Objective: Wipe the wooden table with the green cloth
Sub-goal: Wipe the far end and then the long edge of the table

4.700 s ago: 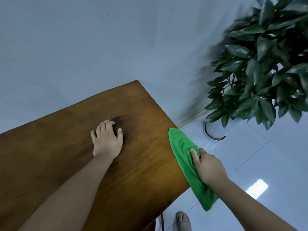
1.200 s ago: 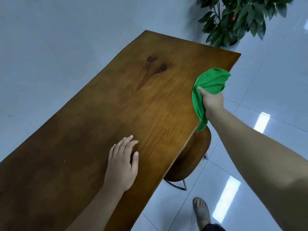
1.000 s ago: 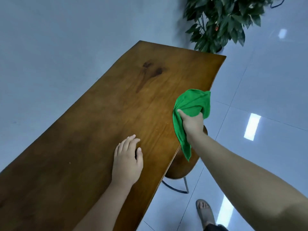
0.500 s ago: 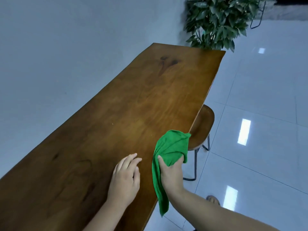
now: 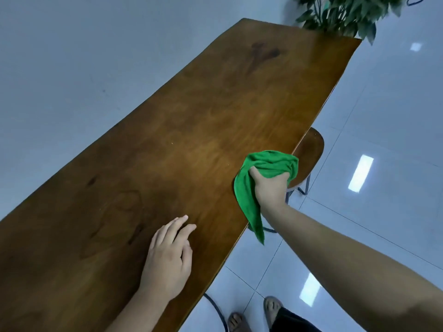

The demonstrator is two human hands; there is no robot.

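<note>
I see my left hand (image 5: 167,259) resting flat and open on the wooden table (image 5: 191,130), fingers extended, holding nothing. To its right, my right hand (image 5: 269,188) is closed around the bunched green cloth (image 5: 268,161), pressed at the table's right edge with one tail hanging over it. A wooden stool (image 5: 310,149) stands beneath that edge; a leafy plant (image 5: 347,13) sits beyond the far end.

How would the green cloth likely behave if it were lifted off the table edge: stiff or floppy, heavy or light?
Probably floppy: the green cloth bunches in folds under the right hand, and its loose tail hangs limp past the wooden table edge. Likely light, since one hand gathers it. Its fuzzy-looking surface suggests it would grip rather than slip.
</note>
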